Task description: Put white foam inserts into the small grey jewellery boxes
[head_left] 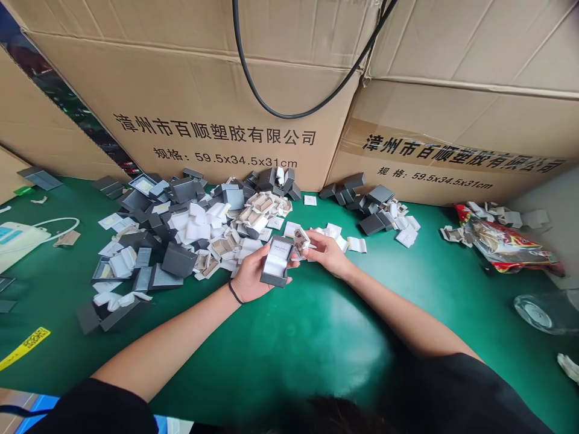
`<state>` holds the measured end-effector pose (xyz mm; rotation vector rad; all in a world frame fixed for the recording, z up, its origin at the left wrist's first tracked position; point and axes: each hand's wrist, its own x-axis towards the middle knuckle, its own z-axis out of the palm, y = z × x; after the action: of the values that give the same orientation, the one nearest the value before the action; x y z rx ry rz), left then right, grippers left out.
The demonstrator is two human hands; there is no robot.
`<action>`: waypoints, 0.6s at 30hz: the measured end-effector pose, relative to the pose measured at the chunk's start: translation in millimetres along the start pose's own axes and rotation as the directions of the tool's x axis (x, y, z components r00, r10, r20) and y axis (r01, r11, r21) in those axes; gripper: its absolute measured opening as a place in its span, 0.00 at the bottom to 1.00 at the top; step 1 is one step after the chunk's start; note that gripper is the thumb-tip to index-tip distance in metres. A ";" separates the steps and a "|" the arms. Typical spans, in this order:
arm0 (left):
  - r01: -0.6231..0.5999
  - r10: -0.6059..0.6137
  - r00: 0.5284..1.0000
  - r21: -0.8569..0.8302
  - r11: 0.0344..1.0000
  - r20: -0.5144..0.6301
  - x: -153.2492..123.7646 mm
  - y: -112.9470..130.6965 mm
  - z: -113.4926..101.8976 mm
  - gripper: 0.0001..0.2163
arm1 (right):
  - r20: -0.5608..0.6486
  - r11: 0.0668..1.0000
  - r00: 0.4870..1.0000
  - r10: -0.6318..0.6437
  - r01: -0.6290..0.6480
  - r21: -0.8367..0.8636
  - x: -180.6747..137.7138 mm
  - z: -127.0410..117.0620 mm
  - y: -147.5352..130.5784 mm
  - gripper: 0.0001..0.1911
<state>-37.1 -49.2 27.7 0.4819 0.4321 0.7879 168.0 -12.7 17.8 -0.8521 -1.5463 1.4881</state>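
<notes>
The grip of the left hand (253,276) is clamped around a dark box (275,266), already open above the green surface (344,325), the right hand (329,254) pinches a folded insert (300,240) beside it, and many piled boxes (178,259) seemingly remain.

A small, dark grey box (276,265) is held opened in the left hand (252,278), its interior tilted toward the wearer. White lining is seen in the lid, marked with small dark print; a white pad is seated in the base. A folded insert (300,239), beige and white, is pinched by the right hand (329,253) just right of the box's lid; contact cannot be determined.
</notes>
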 end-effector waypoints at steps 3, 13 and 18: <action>-0.053 0.055 0.998 0.058 0.997 -0.031 1.1 -0.8 -0.8 0.18 | -0.081 1.000 0.997 0.004 -0.003 0.024 1.6 -2.6 1.9 0.26; -0.249 0.393 0.917 0.679 0.690 -0.063 1.8 -4.9 5.1 0.28 | -0.319 0.996 0.947 0.045 -0.017 0.089 6.5 -16.1 11.2 0.24; -0.234 0.463 0.883 0.791 0.565 -0.069 -2.4 -3.9 11.7 0.27 | -0.324 0.999 0.946 0.013 0.004 0.054 7.3 -17.0 13.9 0.24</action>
<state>-30.1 -56.2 35.4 1.3176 0.9706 1.0549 179.1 2.5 4.3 -1.0128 -1.2559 1.3095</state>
